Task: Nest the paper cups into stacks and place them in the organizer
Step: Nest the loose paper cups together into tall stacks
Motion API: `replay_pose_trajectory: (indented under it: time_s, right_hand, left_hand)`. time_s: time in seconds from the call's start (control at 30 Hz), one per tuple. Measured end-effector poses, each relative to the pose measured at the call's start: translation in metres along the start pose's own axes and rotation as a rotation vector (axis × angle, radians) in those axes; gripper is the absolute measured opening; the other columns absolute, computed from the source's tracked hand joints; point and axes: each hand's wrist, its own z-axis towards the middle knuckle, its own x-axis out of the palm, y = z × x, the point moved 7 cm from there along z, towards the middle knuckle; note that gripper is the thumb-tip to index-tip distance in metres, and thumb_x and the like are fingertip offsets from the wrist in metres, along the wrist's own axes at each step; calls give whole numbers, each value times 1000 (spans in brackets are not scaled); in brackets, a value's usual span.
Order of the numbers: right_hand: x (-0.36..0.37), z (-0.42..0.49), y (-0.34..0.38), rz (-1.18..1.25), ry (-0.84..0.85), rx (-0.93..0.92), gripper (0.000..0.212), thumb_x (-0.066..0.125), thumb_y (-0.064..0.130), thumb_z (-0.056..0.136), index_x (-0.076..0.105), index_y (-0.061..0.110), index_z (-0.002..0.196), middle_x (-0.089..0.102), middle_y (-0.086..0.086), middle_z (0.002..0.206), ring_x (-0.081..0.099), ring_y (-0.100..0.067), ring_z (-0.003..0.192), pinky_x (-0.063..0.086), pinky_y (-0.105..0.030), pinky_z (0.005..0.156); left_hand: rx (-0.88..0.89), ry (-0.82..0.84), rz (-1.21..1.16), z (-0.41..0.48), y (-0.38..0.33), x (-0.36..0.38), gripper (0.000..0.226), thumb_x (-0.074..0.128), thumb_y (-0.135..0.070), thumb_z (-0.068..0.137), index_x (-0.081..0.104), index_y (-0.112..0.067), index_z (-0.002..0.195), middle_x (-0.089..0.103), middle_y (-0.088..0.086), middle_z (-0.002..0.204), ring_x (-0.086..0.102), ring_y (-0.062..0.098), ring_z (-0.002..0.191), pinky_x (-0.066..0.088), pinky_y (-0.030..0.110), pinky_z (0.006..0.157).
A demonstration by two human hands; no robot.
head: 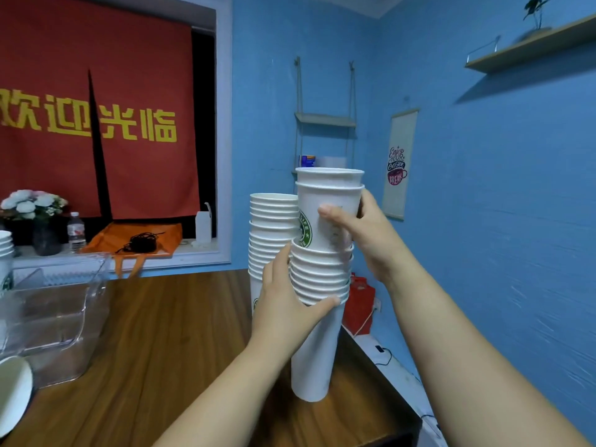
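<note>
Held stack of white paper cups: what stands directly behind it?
A second tall stack of white paper cups rises behind the held stack, on its left side. The left hand covers its lower part, so its base on the brown wooden table is unseen.

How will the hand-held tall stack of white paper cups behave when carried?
Being paper, the tall stack of white paper cups is probably light. Tall and narrow-based, it may tip. A tight left hand could dent it.
</note>
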Motion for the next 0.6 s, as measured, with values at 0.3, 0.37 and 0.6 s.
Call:
replay_pose_trajectory:
  time_s: [0.3,0.37,0.6]
  right_hand:
    - [-1,-27,-29,-27,-87,-75,78,68,52,69,33,42,138,42,8,140,47,-8,122,39,-26,101]
    - [0,-30,-34,-87,-74,-69,60,66,52,73,46,40,128,48,-2,137,51,-14,121,42,-33,104]
    - [3,-59,-73,50,-34,12,101,79,51,63,20,39,144,35,21,141,42,-2,128,42,-26,101]
  left_hand:
    - [-57,25,-34,-7,22,16,108,81,-43,59,15,-41,143,39,-13,142,43,7,128,46,38,102]
    - [-51,24,-29,-10,25,18,108,83,-38,61,13,-40,144,38,-13,143,40,7,130,44,37,104]
    - [-36,-80,-44,-14,27,13,101,83,-43,61,22,-40,141,44,-20,136,45,5,127,49,37,99]
